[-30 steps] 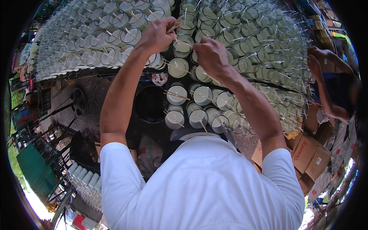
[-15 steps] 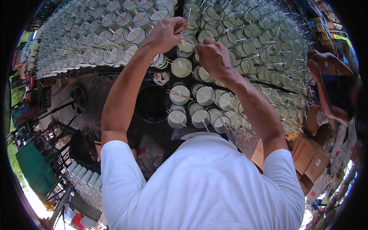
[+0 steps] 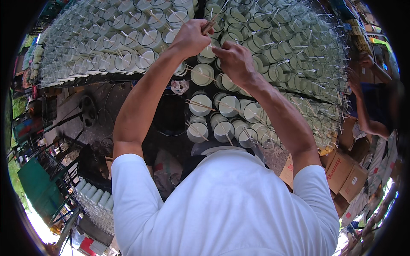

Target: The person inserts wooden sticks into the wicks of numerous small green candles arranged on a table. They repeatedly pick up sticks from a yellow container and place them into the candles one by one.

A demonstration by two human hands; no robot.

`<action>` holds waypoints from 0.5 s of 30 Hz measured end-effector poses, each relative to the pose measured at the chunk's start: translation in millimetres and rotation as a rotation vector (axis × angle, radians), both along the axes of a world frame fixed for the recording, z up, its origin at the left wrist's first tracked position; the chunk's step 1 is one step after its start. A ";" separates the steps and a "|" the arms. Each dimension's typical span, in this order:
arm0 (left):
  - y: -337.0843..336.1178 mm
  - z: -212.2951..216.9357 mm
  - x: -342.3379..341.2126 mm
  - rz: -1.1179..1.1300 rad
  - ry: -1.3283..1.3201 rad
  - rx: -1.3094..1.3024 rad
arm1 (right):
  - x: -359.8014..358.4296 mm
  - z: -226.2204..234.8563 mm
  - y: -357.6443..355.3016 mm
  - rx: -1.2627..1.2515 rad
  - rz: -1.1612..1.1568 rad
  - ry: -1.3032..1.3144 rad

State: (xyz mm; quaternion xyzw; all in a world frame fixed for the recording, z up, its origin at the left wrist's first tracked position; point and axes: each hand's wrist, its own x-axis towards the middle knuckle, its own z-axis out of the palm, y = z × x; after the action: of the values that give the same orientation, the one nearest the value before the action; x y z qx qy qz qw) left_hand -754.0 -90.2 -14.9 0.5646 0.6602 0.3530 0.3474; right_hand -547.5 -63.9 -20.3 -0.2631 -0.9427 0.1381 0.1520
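Note:
My left hand [image 3: 191, 38] is closed around a small bundle of thin wooden sticks [image 3: 208, 28], over the near part of the jars. Close to its right, my right hand [image 3: 235, 60] is closed in a pinch above a glass candle jar [image 3: 206, 52]; whatever is between its fingertips is too small to make out. Just below my hands stands another candle jar [image 3: 202, 76] of pale wax, with sticks lying across its rim. Nearer to me, several similar jars [image 3: 200, 105] carry paired sticks over their tops.
Dense rows of wax-filled glasses [image 3: 124, 59] spread far left and right. A dark round tub [image 3: 169, 115] sits below my left forearm. Cardboard boxes [image 3: 341, 173] are stacked at the right, near another person's arm [image 3: 363, 106]. White cylinders [image 3: 96, 194] stand at the lower left.
My left hand has shifted slightly right with the stick bundle, and my right hand slightly left, so they are closer together. The other person's hands at the right have moved apart.

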 end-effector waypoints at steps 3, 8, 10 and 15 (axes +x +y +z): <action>-2.3 0.6 -0.5 0.032 -0.094 -0.074 | -3.8 7.1 -0.1 -0.031 0.001 -0.076; -6.1 8.3 -0.5 0.041 0.017 -0.065 | -4.6 6.3 2.9 -0.057 0.004 -0.086; -11.4 21.6 -0.9 0.024 0.138 -0.107 | -2.5 5.6 4.5 -0.062 0.003 -0.096; -16.1 15.6 3.1 -0.069 0.384 0.010 | -2.7 3.2 5.2 -0.068 0.018 -0.045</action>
State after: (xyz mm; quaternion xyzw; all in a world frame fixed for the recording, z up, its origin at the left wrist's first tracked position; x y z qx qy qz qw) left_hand -750.9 -106.2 0.7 0.6457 0.6928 0.2300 0.2241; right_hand -550.2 -58.7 -17.2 -0.2626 -0.9429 0.1653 0.1207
